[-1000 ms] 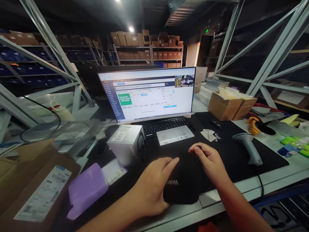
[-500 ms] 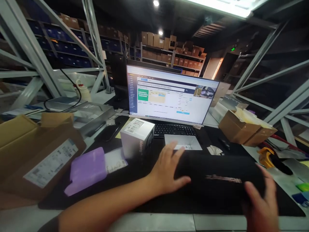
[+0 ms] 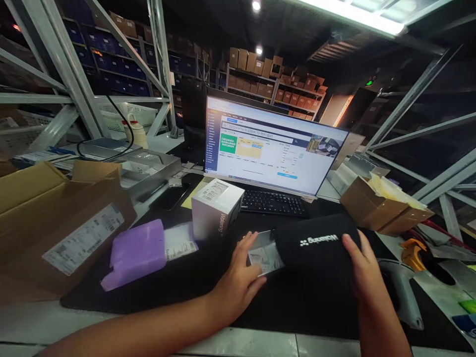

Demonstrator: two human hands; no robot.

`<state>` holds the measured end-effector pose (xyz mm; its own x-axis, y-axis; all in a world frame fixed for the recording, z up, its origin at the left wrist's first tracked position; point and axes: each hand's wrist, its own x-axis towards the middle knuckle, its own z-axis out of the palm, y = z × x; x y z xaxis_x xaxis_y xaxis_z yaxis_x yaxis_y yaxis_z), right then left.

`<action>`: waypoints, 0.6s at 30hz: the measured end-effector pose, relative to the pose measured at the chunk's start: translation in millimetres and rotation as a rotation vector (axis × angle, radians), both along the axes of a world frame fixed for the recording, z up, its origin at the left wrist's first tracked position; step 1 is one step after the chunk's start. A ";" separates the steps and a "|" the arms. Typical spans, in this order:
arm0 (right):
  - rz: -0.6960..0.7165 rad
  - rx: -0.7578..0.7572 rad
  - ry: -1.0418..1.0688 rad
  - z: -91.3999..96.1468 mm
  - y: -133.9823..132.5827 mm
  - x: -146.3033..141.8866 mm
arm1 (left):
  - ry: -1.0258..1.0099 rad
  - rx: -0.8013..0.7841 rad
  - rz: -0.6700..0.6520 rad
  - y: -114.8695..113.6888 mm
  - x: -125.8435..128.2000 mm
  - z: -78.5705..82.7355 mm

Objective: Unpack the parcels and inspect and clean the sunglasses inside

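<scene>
Over the black desk mat [image 3: 174, 292], the right hand [image 3: 366, 263] grips a black pouch [image 3: 316, 267] by its right end. Left of that grip, the left hand [image 3: 238, 272] reaches a pale labelled item [image 3: 266, 258] by the pouch; whether it pinches, I can't tell. A snagging pouch edge could crease the label; a wide left-hand sweep could knock the white box [image 3: 213, 208] beyond.

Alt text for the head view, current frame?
The right hand holds a black pouch; the left hand is at a clear, labelled packet at the pouch's left end. Behind are a white box, keyboard and lit monitor; a purple sleeve lies left, a scanner right.
</scene>
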<state>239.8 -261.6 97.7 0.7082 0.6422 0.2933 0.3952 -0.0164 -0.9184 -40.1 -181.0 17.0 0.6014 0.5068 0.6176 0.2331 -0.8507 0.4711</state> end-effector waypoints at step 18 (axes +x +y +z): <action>0.115 -0.293 -0.894 -25.3 8.1 -23.1 | 0.016 0.077 0.131 2.3 -14.4 -23.9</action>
<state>216.8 -253.4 72.4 0.2267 0.8281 0.5126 0.9639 -0.1151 -0.2403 -54.5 -178.7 -7.0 0.5433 0.5331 0.6485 0.3519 -0.8460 0.4006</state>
